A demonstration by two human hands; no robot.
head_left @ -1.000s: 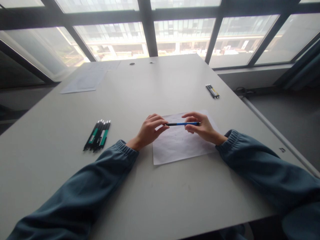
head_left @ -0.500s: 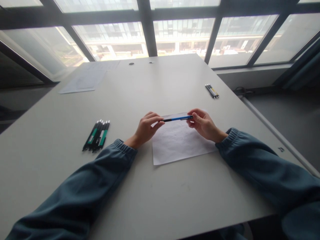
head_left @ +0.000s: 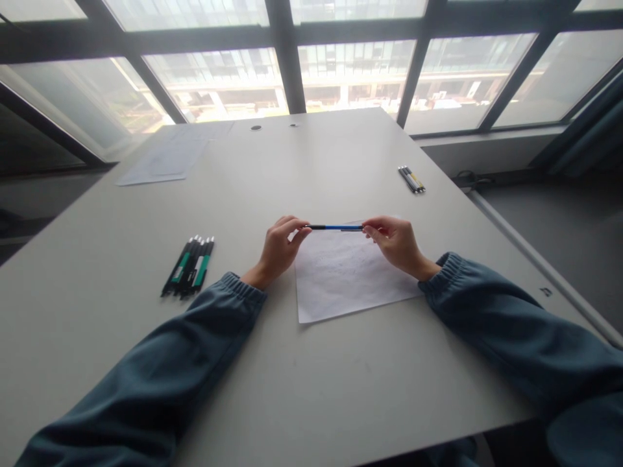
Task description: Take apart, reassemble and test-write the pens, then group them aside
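Observation:
A slim blue and black pen [head_left: 337, 227] is held level between my two hands, above a sheet of white paper [head_left: 341, 279]. My left hand [head_left: 281, 250] pinches its black end between thumb and fingers. At the other end, near the clip, my right hand [head_left: 396, 243] has its fingers closed on the pen. Faint marks show on the paper, too small to read. To the left of my left hand lies a bunch of several black pens [head_left: 189, 267] with green and white bands, side by side on the table.
The white table [head_left: 311, 383] reaches to the windows. At the right lies a small group of pens [head_left: 411, 179] with grey and yellow parts. Thin sheets of paper [head_left: 163, 155] lie at the far left. Two small round fittings sit near the far edge.
The pen has shifted a little to the left and turned from slightly slanted to level. My right hand's fingers have closed in more around its end.

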